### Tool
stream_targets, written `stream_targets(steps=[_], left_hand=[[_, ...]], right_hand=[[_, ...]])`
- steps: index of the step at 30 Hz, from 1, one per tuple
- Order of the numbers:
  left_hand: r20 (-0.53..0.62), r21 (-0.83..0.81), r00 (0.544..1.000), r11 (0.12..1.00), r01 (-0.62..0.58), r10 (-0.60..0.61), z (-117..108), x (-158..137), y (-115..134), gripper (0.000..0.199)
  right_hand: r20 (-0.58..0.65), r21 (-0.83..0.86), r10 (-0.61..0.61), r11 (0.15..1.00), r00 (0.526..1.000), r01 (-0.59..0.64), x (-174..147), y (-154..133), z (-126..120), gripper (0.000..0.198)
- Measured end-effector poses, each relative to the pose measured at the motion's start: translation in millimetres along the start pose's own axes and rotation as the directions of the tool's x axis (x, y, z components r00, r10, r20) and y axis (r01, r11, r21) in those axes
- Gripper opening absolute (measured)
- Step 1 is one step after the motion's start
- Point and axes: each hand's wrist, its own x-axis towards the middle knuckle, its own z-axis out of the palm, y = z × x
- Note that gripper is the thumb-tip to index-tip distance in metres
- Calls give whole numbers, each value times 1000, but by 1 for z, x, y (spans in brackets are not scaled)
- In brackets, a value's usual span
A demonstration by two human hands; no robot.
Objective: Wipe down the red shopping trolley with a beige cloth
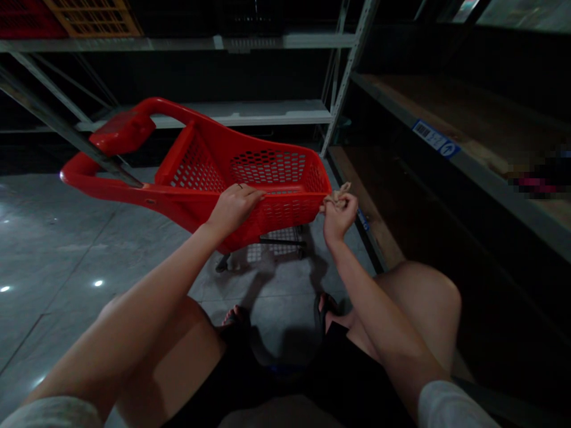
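Note:
A red plastic shopping cart [243, 205] with a perforated basket stands in front of my legs, its handle to the left. My left hand [236, 205] is closed over the near rim of the basket, about midway along. At the right end of the cart, my right hand [339, 215] is closed on a knotted beige rope [341, 195]. The rope sits against the basket's front corner, and part of it is hidden in my fingers. No goods show in the visible part of the basket.
Behind the cart runs a white metal rack [285, 112], with a yellow crate [96, 18] and a red crate [27, 21] on top. Wooden shelving [428, 107] with a blue label [436, 138] stands close on my right. A grey pole [75, 134] slants across the handle. Grey floor [66, 249] lies left.

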Motion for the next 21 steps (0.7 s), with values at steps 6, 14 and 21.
stream_targets(steps=[6, 14, 21], left_hand=[[-4, 7, 1000, 1000, 0, 0, 2, 1, 2, 35], [-19, 15, 1000, 1000, -22, 22, 2, 2, 3, 32], [-23, 30, 999, 999, -21, 22, 5, 2, 6, 31]], right_hand=[[52, -42, -103, 994, 993, 105, -18, -29, 4, 18], [345, -32, 32, 999, 938, -22, -83, -7, 17, 18], [50, 17, -110, 994, 993, 109, -21, -60, 8, 20]])
